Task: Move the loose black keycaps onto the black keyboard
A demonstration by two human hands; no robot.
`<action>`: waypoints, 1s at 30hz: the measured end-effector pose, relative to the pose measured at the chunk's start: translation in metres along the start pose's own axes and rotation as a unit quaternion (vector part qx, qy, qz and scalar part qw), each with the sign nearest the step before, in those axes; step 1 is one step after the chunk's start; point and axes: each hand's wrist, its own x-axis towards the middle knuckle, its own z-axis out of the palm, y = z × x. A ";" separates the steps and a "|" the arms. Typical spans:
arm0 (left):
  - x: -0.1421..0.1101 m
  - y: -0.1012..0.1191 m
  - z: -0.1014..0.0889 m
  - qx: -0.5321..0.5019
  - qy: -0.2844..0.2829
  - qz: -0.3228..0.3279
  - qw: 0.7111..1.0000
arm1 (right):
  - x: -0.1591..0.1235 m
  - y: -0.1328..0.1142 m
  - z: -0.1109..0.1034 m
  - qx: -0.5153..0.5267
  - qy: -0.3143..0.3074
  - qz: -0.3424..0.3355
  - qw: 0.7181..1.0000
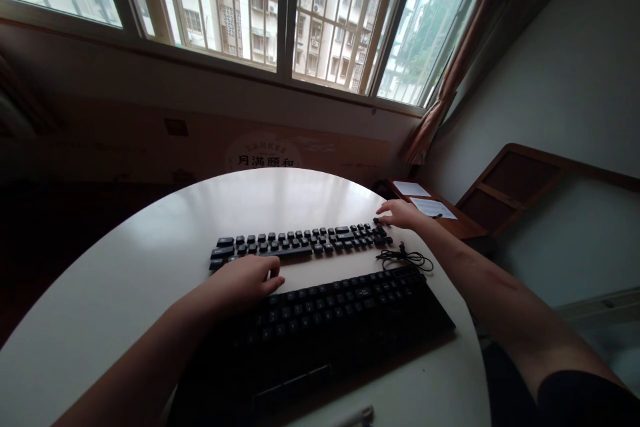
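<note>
Loose black keycaps [300,240] lie in rows on the white round table, with a long spacebar cap [293,253] among them. At the far right end of these rows, my right hand [400,214] has its fingertips on a small black keycap [377,220]. My left hand [247,278] rests with curled fingers between the keycap rows and a black keyboard [345,310], and nothing shows in it. The keyboard lies closer to me, its near left part dark and partly behind my left forearm. A coiled black cable [405,257] sits at its upper right corner.
The white table [125,280] has a curved edge on both sides. A blurred pen-like object [357,417] lies near the front. Papers [433,207] rest on a brown wooden surface [463,227] beyond the right edge. Barred windows [330,13] stand behind.
</note>
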 end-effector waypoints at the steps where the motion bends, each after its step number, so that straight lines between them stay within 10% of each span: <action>1: 0.000 0.000 0.000 0.000 -0.001 0.000 1.000 | 0.003 -0.001 0.002 -0.001 -0.010 0.000 1.000; 14: 0.002 0.001 -0.001 0.008 -0.007 0.006 1.000 | 0.002 -0.025 -0.013 0.107 0.058 -0.117 0.986; 22: 0.006 -0.006 0.004 0.009 0.011 0.026 1.000 | -0.116 -0.035 -0.048 0.186 0.019 -0.202 0.961; 30: 0.007 -0.003 0.003 0.011 0.013 0.020 1.000 | -0.208 -0.021 -0.030 0.137 0.010 -0.126 0.982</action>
